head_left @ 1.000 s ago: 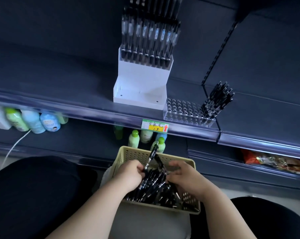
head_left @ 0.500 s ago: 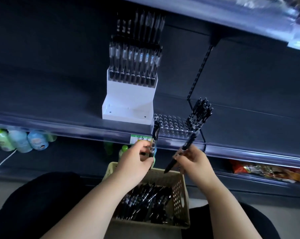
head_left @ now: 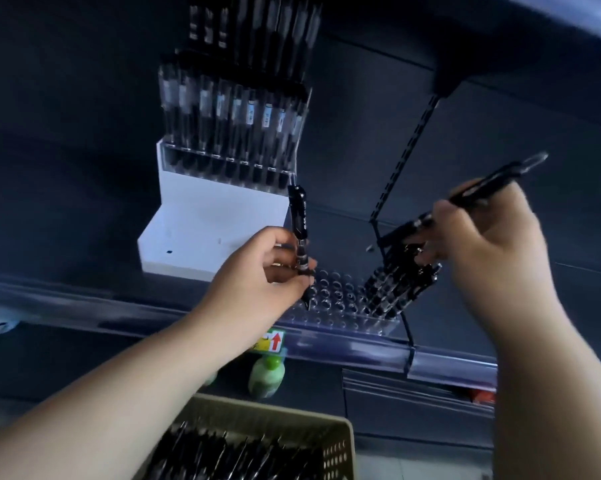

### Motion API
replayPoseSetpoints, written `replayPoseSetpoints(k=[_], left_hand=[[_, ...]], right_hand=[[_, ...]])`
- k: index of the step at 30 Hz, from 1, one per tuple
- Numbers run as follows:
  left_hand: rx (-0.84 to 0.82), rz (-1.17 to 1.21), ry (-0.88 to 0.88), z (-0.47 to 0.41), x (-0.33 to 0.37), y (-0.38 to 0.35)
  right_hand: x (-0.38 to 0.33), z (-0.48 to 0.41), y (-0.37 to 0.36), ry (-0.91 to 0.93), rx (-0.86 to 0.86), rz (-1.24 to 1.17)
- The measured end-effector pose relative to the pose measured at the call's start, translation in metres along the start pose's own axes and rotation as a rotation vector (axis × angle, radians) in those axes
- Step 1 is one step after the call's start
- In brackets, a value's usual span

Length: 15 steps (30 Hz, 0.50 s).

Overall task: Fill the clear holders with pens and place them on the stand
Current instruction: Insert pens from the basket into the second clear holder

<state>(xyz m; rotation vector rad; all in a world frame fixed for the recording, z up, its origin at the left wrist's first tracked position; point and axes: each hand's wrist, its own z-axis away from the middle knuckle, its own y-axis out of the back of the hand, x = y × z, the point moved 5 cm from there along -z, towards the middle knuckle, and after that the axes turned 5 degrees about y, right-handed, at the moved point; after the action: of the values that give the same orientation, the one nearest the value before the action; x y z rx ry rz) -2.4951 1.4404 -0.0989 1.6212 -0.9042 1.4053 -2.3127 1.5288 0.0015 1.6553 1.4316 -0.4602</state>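
Note:
A clear holder (head_left: 340,303) with rows of round holes lies on the dark shelf; several black pens (head_left: 397,289) stand in its right end. My left hand (head_left: 268,271) grips a black pen (head_left: 299,220) upright, its tip at the holder's left holes. My right hand (head_left: 489,244) holds another black pen (head_left: 479,192) slanted above the standing pens. Behind, a white stand (head_left: 205,223) carries a clear holder full of pens (head_left: 230,133). A beige basket (head_left: 337,455) of loose black pens (head_left: 230,455) sits below.
The shelf's clear front rail (head_left: 361,348) bears a yellow-green price tag (head_left: 269,341). A green-capped bottle (head_left: 267,374) stands on the lower shelf. A black slotted upright (head_left: 406,157) and wire divider (head_left: 408,334) sit right of the holder. An upper shelf overhangs.
Both hands have risen from the basket to the shelf, each with a pen. The left pen now reaches the holder's holes; the right hand is over the standing pens. The view tilted up.

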Motion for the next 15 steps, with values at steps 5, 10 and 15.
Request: replayPoseSetpoints(k=[5,10,15], left_hand=[[0.019,0.046,0.023,-0.007,-0.011,-0.004],[0.020,0.079,0.073,0.001,-0.021,-0.009],[0.053,0.077,0.092,0.003,-0.027,-0.010]], right_hand=[[0.017,-0.016,-0.002,0.023,0.092,0.104],[0.032,-0.015,-0.008,0.066,0.066,0.174],[0.035,-0.015,-0.018,0.074,0.024,0.281]])
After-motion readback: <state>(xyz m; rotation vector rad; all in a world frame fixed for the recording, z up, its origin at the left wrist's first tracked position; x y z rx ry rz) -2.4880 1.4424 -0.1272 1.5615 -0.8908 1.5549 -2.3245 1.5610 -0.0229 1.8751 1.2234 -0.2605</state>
